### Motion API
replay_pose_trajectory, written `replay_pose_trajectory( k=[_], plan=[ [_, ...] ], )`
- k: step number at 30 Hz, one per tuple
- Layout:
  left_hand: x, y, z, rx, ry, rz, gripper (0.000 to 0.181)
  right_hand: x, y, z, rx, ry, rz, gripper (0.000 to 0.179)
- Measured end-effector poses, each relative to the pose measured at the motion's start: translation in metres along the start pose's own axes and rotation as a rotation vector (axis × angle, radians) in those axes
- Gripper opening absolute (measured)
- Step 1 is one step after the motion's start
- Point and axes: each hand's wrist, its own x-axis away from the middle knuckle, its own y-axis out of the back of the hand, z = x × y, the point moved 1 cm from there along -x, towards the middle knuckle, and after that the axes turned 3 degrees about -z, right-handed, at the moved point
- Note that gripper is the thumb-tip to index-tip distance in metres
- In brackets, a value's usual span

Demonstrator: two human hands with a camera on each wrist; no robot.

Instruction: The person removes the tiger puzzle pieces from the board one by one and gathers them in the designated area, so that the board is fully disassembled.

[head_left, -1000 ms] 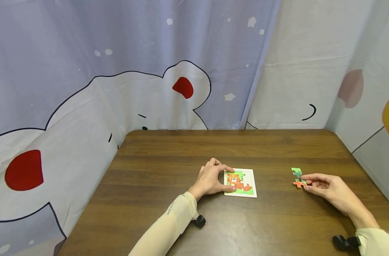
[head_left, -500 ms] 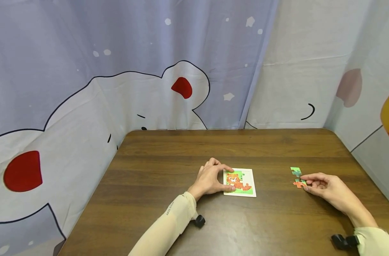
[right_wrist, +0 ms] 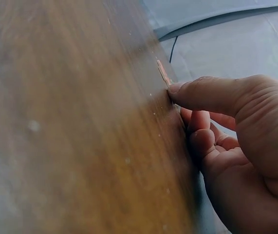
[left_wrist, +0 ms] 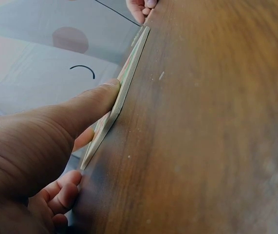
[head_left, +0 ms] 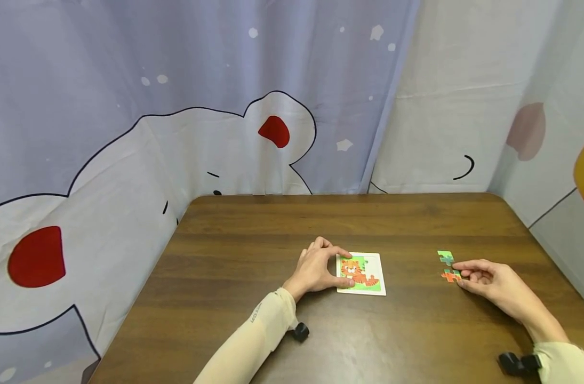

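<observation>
A small jigsaw board [head_left: 381,290] with a white frame and a tiger picture lies on the table in the head view; its right part shows bare white backing. My left hand [head_left: 316,266] rests on its left side, thumb and index finger spread over the board. The left wrist view shows the thumb [left_wrist: 97,100] pressing on the board's face near its edge. At the right, my right hand [head_left: 495,285] pinches an orange and green puzzle piece [head_left: 451,276] at the table, between thumb and index finger. Just beyond lies a green puzzle piece [head_left: 445,257].
The brown wooden table [head_left: 253,229] has a patterned curtain [head_left: 200,149] along its back and sides. Bare tabletop separates the board from the loose pieces. Small black cameras [head_left: 300,332] sit on both wrists.
The orange and green piece has turned slightly between the right fingers and lies flatter. The left hand and the board stay in place.
</observation>
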Motion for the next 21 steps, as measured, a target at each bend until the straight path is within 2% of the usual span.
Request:
replay_pose_trajectory(
  k=[6,10,16,21],
  plan=[
    [0.001,-0.003,-0.001,-0.004,0.000,0.011,0.064,0.002,-0.001,0.005,-0.041,-0.015,-0.008,0.037],
    [0.002,-0.004,-0.001,0.000,0.001,0.012,0.064,0.002,-0.001,0.012,-0.108,-0.029,-0.027,0.041],
    [0.000,0.000,-0.001,0.003,0.002,-0.001,0.064,-0.006,0.000,0.035,-0.219,-0.009,-0.041,0.041],
    [0.001,0.002,-0.001,0.006,0.012,0.009,0.064,-0.011,-0.003,0.056,-0.265,0.005,-0.034,0.042]
  ],
)
